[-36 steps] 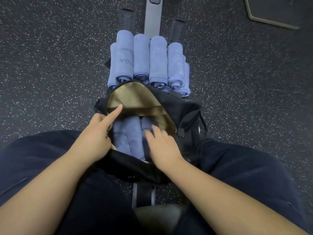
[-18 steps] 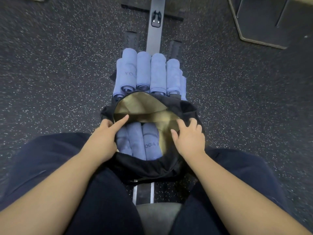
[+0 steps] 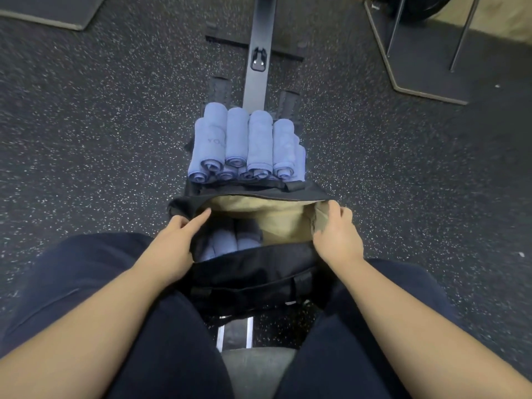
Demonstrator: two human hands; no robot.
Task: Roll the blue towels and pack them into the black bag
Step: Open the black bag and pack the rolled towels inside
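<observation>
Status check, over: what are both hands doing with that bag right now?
Left hand and right hand each grip the black bag rim, spreading it. Rolled towels inside. Towel stack waits beyond. Nothing blocking.

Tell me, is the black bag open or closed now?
Open. Both hands, left hand and right hand, hold the black bag mouth apart, showing tan lining and rolled towels inside.

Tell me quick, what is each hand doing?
Left hand: holds the black bag's left rim, forefinger straight.
Right hand: fingers grip the bag's right rim.
</observation>
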